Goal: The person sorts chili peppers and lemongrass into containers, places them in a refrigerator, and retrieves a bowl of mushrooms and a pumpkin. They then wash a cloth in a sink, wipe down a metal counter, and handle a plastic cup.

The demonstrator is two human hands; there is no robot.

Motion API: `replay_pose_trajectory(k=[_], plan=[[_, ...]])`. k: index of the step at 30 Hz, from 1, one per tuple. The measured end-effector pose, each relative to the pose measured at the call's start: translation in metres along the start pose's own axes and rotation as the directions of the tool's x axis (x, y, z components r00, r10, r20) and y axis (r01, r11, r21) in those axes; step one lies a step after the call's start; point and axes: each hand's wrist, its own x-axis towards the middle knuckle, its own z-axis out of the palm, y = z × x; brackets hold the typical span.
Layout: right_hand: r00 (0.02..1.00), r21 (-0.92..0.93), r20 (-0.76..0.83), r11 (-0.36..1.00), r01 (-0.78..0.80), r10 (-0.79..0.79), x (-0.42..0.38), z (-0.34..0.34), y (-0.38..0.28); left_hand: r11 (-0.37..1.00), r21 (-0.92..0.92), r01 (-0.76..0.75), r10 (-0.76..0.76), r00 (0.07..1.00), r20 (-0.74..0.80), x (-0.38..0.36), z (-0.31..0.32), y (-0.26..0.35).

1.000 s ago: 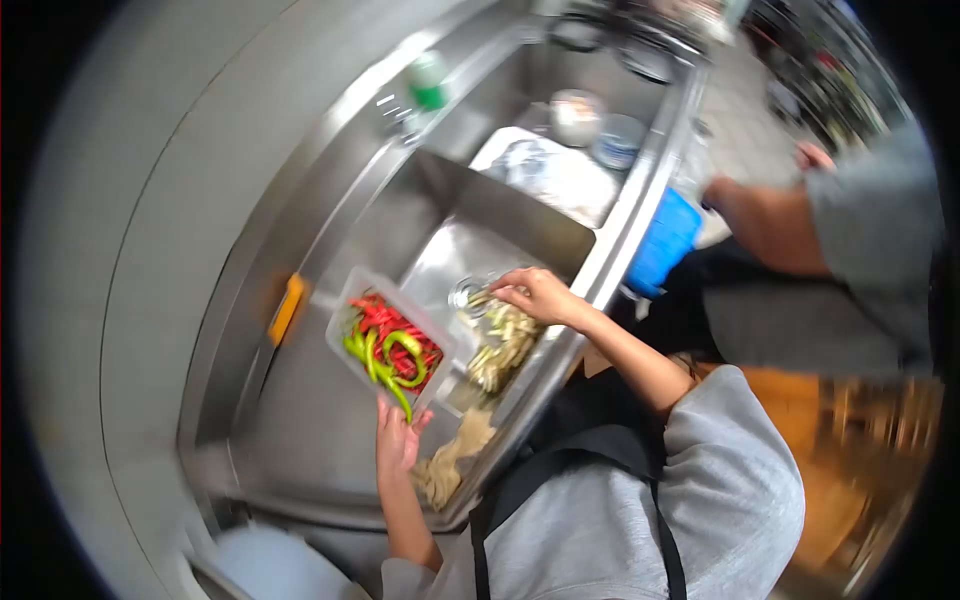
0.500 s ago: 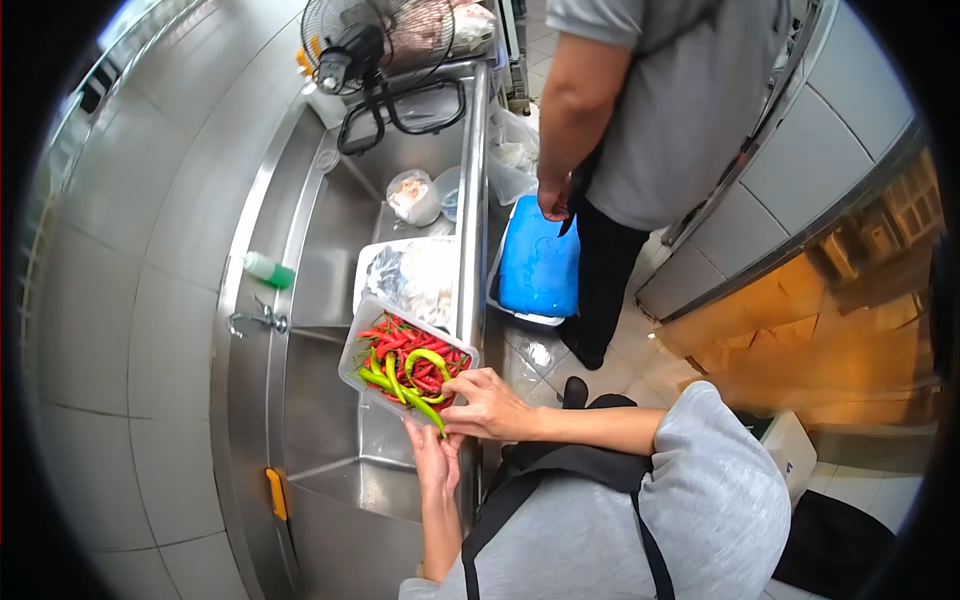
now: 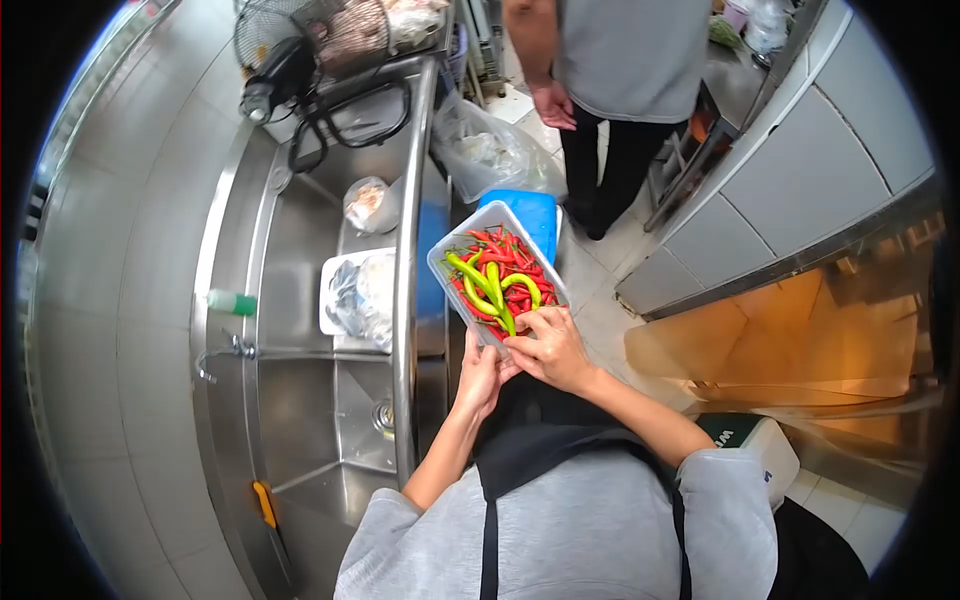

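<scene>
Both my hands hold a clear plastic container (image 3: 441, 268) at its near end, out in front of my apron. It is full of red chili peppers (image 3: 512, 250), and several longer green chili peppers (image 3: 493, 285) lie on top. My left hand (image 3: 483, 376) is closed on the near left corner from below. My right hand (image 3: 553, 348) grips the near right end, its fingertips bent over the rim by the tips of the green chilies. Its thumb points toward my left hand.
On the left runs a steel sink (image 3: 405, 300) with a faucet (image 3: 240, 347), a green bottle (image 3: 232, 302) and a white tray (image 3: 328, 300). A fan (image 3: 300, 70) stands at its far end. Ahead are a blue-lidded box (image 3: 535, 215), a plastic bag (image 3: 490, 150) and a person (image 3: 630, 60).
The container has moved right, from over the sink to over the floor in front of me, with both hands on it. The other person has moved farther off.
</scene>
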Motion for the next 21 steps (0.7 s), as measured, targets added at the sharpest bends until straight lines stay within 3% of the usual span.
replay_pose_trajectory(k=[5, 8, 9, 11, 12, 13, 15, 16, 18, 19, 21], plan=[[0.975, -0.041, -0.081, 0.976, -0.212, 0.208, 0.010, -0.047, 0.072, 0.988, 0.109, 0.114, -0.124, 0.988, 0.091, 0.075, 0.037, -0.003], [0.876, -0.155, -0.232, 0.873, -0.463, 0.424, 0.028, -0.067, 0.131, 0.984, 0.094, 0.149, -0.156, 0.985, 0.078, 0.120, 0.044, -0.010], [0.872, -0.173, -0.247, 0.867, -0.468, 0.422, 0.032, -0.071, 0.155, 0.982, 0.104, 0.158, -0.166, 0.983, 0.076, 0.139, 0.044, -0.013], [0.717, -0.066, 0.097, 0.723, -0.688, 0.691, 0.032, -0.070, 0.214, 0.980, 0.099, 0.173, -0.181, 0.980, 0.077, 0.174, 0.043, -0.017], [0.664, -0.081, 0.188, 0.685, -0.724, 0.723, 0.030, -0.065, 0.248, 0.978, 0.100, 0.182, -0.189, 0.979, 0.072, 0.192, 0.048, -0.016], [0.666, -0.089, 0.167, 0.684, -0.724, 0.727, 0.039, -0.064, 0.273, 0.976, 0.100, 0.191, -0.198, 0.978, 0.063, 0.209, 0.052, -0.014], [0.508, -0.156, 0.386, 0.597, -0.787, 0.770, 0.054, -0.058, 0.317, 0.963, 0.121, 0.241, -0.244, 0.970, 0.013, 0.245, 0.058, -0.009], [0.507, -0.161, 0.375, 0.593, -0.789, 0.776, 0.057, -0.053, 0.339, 0.966, 0.105, 0.236, -0.238, 0.971, 0.009, 0.260, 0.064, -0.004], [0.520, -0.185, 0.581, 0.724, -0.664, 0.626, 0.070, -0.044, 0.399, 0.969, 0.096, 0.228, -0.229, 0.973, -0.004, 0.290, 0.074, 0.007], [0.524, -0.191, 0.577, 0.727, -0.659, 0.627, 0.076, -0.040, 0.431, 0.967, 0.104, 0.232, -0.230, 0.973, -0.030, 0.300, 0.081, 0.016], [0.533, -0.026, 0.426, 0.599, -0.800, 0.731, 0.077, -0.029, 0.482, 0.960, 0.154, 0.233, -0.230, 0.972, -0.037, 0.326, 0.083, 0.028]])
